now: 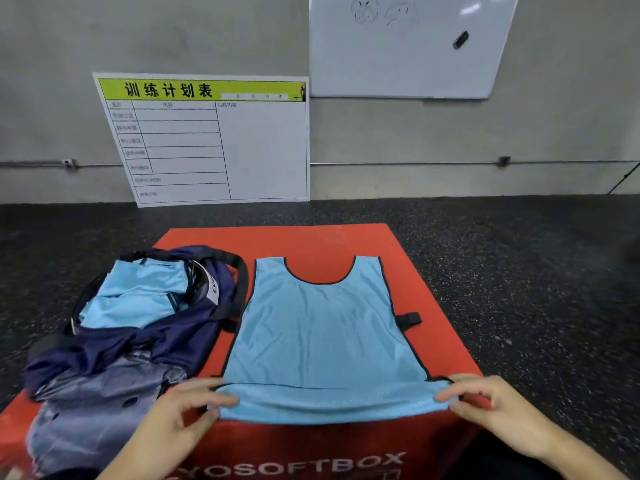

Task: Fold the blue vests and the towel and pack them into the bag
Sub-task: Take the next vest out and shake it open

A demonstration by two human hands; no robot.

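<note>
A light blue vest with black trim lies flat on the red soft box, neck opening away from me. Its near hem hangs over the box's front edge. My left hand pinches the hem's left corner and my right hand pinches the right corner. To the left stands an open navy bag with folded light blue cloth inside it. No towel can be told apart in this view.
The red box sits on dark speckled flooring. A printed schedule board leans against the grey wall behind, and a whiteboard hangs above it to the right.
</note>
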